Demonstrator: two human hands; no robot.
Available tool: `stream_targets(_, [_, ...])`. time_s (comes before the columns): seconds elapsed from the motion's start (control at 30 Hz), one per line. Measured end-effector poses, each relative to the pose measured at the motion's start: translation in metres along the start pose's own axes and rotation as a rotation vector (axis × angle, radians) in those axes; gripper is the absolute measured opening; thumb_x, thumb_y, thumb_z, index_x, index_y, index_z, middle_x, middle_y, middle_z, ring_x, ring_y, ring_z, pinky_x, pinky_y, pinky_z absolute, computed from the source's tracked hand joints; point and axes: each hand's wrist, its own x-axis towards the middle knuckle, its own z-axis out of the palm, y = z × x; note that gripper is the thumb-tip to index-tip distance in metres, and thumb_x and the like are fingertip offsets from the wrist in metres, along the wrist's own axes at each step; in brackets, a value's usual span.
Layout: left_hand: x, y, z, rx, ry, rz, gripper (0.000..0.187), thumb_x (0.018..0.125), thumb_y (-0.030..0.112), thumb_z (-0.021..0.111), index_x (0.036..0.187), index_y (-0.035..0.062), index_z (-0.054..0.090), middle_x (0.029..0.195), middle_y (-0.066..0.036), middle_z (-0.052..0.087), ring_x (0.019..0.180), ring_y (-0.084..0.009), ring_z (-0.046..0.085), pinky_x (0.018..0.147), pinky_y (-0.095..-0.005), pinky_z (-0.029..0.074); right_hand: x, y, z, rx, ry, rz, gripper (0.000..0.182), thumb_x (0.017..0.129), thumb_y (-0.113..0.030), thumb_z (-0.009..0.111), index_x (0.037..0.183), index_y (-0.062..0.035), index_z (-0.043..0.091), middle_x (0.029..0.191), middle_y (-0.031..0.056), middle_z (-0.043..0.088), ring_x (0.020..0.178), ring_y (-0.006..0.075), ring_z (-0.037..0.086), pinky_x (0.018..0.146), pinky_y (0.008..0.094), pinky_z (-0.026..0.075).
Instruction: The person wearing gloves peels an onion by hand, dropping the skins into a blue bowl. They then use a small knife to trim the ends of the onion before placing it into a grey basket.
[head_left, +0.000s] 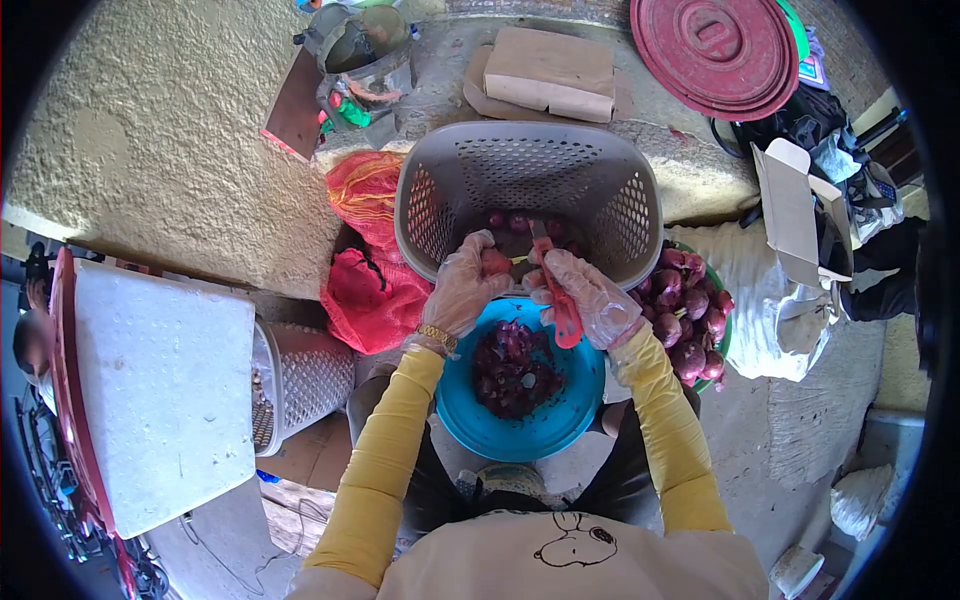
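Note:
My left hand (466,287), in a clear plastic glove, is closed around a reddish onion (494,262) over the near rim of a grey perforated basket (628,250). Beside it, my gloved right hand (585,295) grips a knife (566,312) with a red handle, its blade pointing away over the basket. Several onions lie at the basket's bottom. Below my hands, a blue basin (465,420) holds dark red peels and scraps. To the right of my right hand, red onions (690,300) are heaped in a green container (726,335).
A red mesh sack (385,300) lies left of the basket. Farther left are a white board (165,390) and a light perforated bin (318,380). Cardboard (550,72) and a red lid (715,50) rest on the ledge behind. A white sack (765,290) and open box (790,215) are at right.

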Motion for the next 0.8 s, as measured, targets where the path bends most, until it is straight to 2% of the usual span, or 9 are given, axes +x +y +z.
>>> stream_targets(0.07, [0.001, -0.003, -0.001, 0.024, -0.011, 0.021, 0.057, 0.083, 0.009, 0.078, 0.133, -0.0004, 0.053, 0.106, -0.009, 0.068, 0.096, -0.0167, 0.065, 0.088, -0.0322, 0.054, 0.002, 0.003, -0.004, -0.015, -0.015, 0.004, 0.05, 0.104, -0.044, 0.058, 0.138, -0.0078, 0.052, 0.106, 0.0016, 0.064, 0.092, 0.0103, 0.063, 0.075, 0.0271, 0.057])
stream_targets(0.2, [-0.002, 0.001, -0.006, 0.2, -0.015, 0.072, 0.059, 0.083, 0.014, 0.08, 0.134, -0.0001, 0.053, 0.104, -0.012, 0.07, 0.095, -0.0208, 0.068, 0.087, -0.0351, 0.055, 0.009, 0.008, -0.014, 0.048, -0.144, 0.01, 0.055, 0.104, -0.034, 0.061, 0.146, -0.0041, 0.045, 0.119, 0.0044, 0.062, 0.102, 0.0107, 0.061, 0.079, 0.0272, 0.056])
stream_targets(0.3, [-0.005, 0.005, -0.008, 0.148, 0.001, 0.076, 0.06, 0.084, 0.017, 0.08, 0.134, 0.0002, 0.053, 0.104, -0.014, 0.07, 0.094, -0.0235, 0.069, 0.087, -0.0361, 0.055, 0.001, 0.007, -0.01, -0.008, -0.17, -0.077, 0.061, 0.102, -0.025, 0.063, 0.154, -0.0057, 0.037, 0.132, 0.0062, 0.06, 0.112, 0.0141, 0.06, 0.091, 0.03, 0.055])
stream_targets(0.37, [-0.007, 0.003, -0.011, 0.119, 0.004, 0.054, 0.058, 0.082, 0.015, 0.078, 0.132, -0.0001, 0.052, 0.106, -0.016, 0.07, 0.099, -0.0292, 0.068, 0.089, -0.0398, 0.053, -0.003, 0.018, -0.014, 0.183, -0.296, -0.18, 0.066, 0.102, -0.016, 0.06, 0.159, -0.0036, 0.029, 0.14, 0.0087, 0.055, 0.12, 0.0159, 0.058, 0.096, 0.0279, 0.053])
stream_targets(0.5, [-0.01, 0.005, -0.013, 0.128, 0.021, 0.076, 0.061, 0.082, 0.015, 0.078, 0.133, -0.0004, 0.049, 0.114, -0.021, 0.068, 0.108, -0.0377, 0.066, 0.094, -0.0444, 0.051, -0.029, 0.018, 0.009, 0.332, -0.169, -0.16, 0.062, 0.104, -0.011, 0.055, 0.16, -0.0075, 0.028, 0.141, 0.0092, 0.054, 0.119, 0.0166, 0.058, 0.094, 0.0316, 0.054])
stream_targets(0.6, [-0.012, 0.003, -0.019, 0.293, -0.03, 0.199, 0.067, 0.086, 0.025, 0.079, 0.14, -0.0002, 0.048, 0.121, -0.02, 0.066, 0.113, -0.0351, 0.065, 0.098, -0.0414, 0.051, -0.056, 0.023, 0.026, 0.32, 0.029, -0.034, 0.061, 0.106, -0.011, 0.05, 0.162, -0.0142, 0.025, 0.134, 0.0075, 0.056, 0.107, 0.0134, 0.058, 0.082, 0.0295, 0.055])
stream_targets(0.67, [-0.014, -0.004, -0.019, 0.344, -0.031, 0.275, 0.071, 0.086, 0.027, 0.079, 0.142, -0.0011, 0.045, 0.123, -0.021, 0.065, 0.115, -0.0367, 0.064, 0.099, -0.0418, 0.05, -0.063, 0.046, 0.022, 0.209, 0.063, -0.064, 0.061, 0.108, -0.012, 0.046, 0.163, -0.0202, 0.022, 0.12, 0.0038, 0.056, 0.091, 0.0088, 0.053, 0.068, 0.0223, 0.049])
stream_targets(0.7, [-0.016, -0.005, -0.018, 0.395, -0.03, 0.352, 0.075, 0.087, 0.028, 0.078, 0.145, -0.0019, 0.043, 0.125, -0.022, 0.064, 0.117, -0.0383, 0.063, 0.1, -0.0422, 0.05, -0.067, 0.047, 0.027, 0.209, 0.05, -0.038, 0.059, 0.109, -0.013, 0.045, 0.163, -0.0205, 0.021, 0.108, 0.0007, 0.053, 0.08, 0.0057, 0.047, 0.062, 0.0164, 0.04])
stream_targets(0.8, [-0.02, -0.005, -0.018, 0.438, -0.067, 0.366, 0.078, 0.087, 0.032, 0.078, 0.147, -0.0025, 0.041, 0.128, -0.023, 0.063, 0.12, -0.0375, 0.062, 0.102, -0.0418, 0.049, -0.076, 0.077, 0.026, 0.14, 0.168, -0.057, 0.059, 0.109, -0.013, 0.045, 0.163, -0.0198, 0.022, 0.104, -0.0006, 0.053, 0.074, 0.0052, 0.045, 0.06, 0.0155, 0.038])
